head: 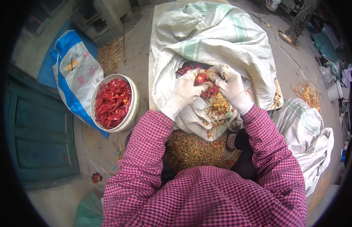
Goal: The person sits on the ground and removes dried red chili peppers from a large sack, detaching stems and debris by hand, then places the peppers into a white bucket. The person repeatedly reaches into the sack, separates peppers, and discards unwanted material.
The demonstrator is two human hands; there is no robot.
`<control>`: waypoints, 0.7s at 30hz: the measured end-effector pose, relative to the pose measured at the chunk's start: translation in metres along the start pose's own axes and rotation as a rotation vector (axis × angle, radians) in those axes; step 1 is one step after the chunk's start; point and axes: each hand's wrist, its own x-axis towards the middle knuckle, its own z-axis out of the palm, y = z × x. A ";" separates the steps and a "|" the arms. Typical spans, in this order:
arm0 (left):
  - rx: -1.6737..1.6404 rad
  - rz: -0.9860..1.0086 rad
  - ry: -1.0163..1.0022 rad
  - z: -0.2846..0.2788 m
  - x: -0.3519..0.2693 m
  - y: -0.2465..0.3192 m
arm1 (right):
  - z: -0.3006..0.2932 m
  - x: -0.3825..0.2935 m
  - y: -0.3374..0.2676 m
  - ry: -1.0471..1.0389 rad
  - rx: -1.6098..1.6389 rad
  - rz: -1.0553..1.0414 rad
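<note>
My left hand, in a white work glove, has its fingers closed on a dried red chili pepper. My right hand, gloved alike, is close beside it with fingers bent at the pepper's side; what lies between its fingertips is hidden. Both hands are over the mouth of a large white woven sack with green stripes. More dried red peppers show inside the mouth. Yellowish stems and pepper scraps lie on the sack's near fold. To the left stands a white plastic bucket filled with red peppers.
A blue and white printed sack lies behind the bucket. Another white woven sack rests at the right. Stems and scraps cover the ground between my legs. A green door is at the left, a tree trunk at the upper right.
</note>
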 end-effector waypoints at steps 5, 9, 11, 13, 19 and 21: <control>0.026 -0.056 0.051 0.004 -0.002 0.014 | 0.010 -0.010 0.012 0.074 -0.068 -0.026; 0.135 0.013 0.129 0.007 -0.006 0.020 | 0.019 -0.009 0.020 0.051 0.023 0.059; 0.053 -0.024 0.131 0.007 -0.007 0.020 | 0.021 -0.005 0.023 -0.001 0.278 0.195; -0.074 -0.015 0.125 0.005 -0.006 0.018 | 0.022 -0.004 0.025 -0.030 0.691 0.501; -0.401 0.013 -0.010 -0.011 -0.007 0.027 | 0.019 -0.004 0.026 -0.076 1.321 0.841; -0.681 -0.113 -0.094 -0.015 -0.012 0.038 | 0.011 0.002 0.025 -0.062 1.386 0.843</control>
